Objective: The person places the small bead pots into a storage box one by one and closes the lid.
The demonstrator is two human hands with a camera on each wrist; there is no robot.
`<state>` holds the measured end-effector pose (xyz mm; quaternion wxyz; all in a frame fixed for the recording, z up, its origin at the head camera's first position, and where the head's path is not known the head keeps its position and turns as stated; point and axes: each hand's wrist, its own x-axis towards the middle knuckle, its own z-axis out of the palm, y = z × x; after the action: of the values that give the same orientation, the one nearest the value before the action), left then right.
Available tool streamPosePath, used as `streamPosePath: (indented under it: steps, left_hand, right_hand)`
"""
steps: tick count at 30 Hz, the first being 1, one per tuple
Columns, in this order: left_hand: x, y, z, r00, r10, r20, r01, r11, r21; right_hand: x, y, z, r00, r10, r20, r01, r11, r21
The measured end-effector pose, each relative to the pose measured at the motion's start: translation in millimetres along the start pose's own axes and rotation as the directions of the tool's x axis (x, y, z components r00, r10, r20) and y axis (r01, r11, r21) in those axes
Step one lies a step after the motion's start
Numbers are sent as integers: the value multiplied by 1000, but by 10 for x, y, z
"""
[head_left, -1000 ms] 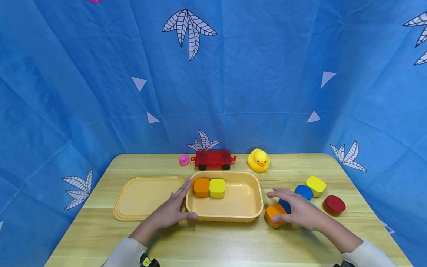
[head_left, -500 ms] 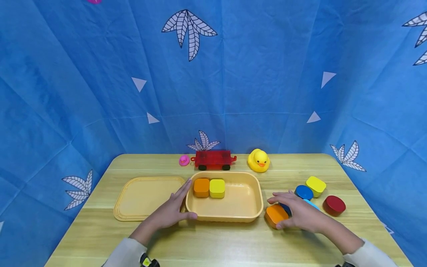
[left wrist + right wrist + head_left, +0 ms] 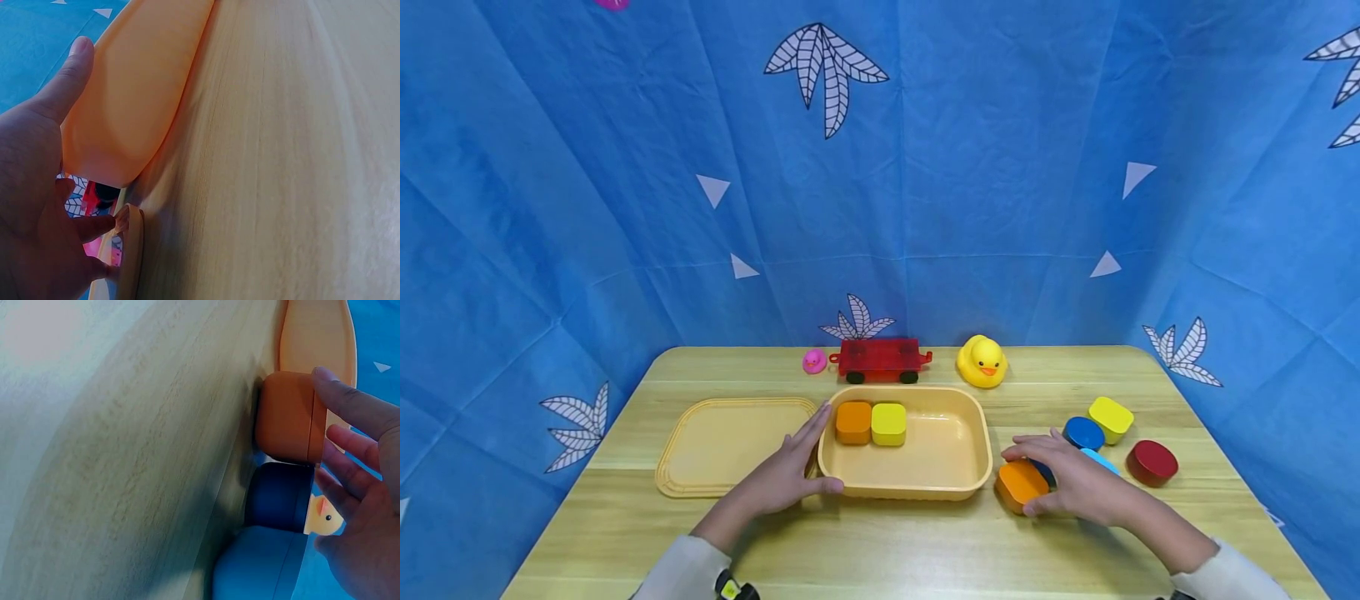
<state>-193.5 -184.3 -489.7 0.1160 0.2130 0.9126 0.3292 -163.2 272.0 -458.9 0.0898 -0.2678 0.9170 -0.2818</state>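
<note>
My left hand (image 3: 790, 473) rests against the left end of a tan plastic tray (image 3: 932, 490), its fingers spread along the rim. In the left wrist view, the lower fingers are near a flat tan lid's edge (image 3: 131, 250). An orange block (image 3: 838, 432) and a yellow block (image 3: 889, 425) sit side by side in the tray. My right hand (image 3: 1075, 479) hovers low around another orange block (image 3: 1022, 485) on the table, its thumb at the near top edge, fingers loosely extended. Beside that block, a dark blue block (image 3: 278, 497) and light blue block (image 3: 259, 562) are partly hidden.
The tan lid (image 3: 730, 446) lies left of the tray. Behind it stand a small pink duck (image 3: 814, 361), a red wagon (image 3: 878, 357) and a yellow duck (image 3: 982, 362). A blue block (image 3: 1084, 433), yellow block (image 3: 1110, 418) and red block (image 3: 1152, 462) lie right.
My right hand shifted slightly right and its thumb drew back, uncovering more of the orange block and the light blue one. Left hand and tray stayed still.
</note>
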Motion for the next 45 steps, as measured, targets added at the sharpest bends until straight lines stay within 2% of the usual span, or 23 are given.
streamPosePath:
  steps: [11,22,27,34,45]
  left_hand:
    - [-3,-4,-4,1000,-7,4,7,1000,-1]
    - [-5,10,-3,1000,-7,-2,7,1000,-7]
    - [-6,6,-4,1000,-6,-1,6,1000,-9]
    - [-4,0,-8,1000,-4,1,4,1000,-10]
    - [5,1,1,1000,-12,6,12,1000,-6]
  right_hand:
    - [-32,-115,-119,999,27,-34,-27,1000,-3]
    - [18,-254,-344,989,-23,-143,16,999,-43]
    - [74,-312,-397,985,-41,-165,34,998,-45]
    - [213,-395,-408,986,-34,-165,29,999,-37]
    - [523,-502,-230,979,-50,-196,58,998,35]
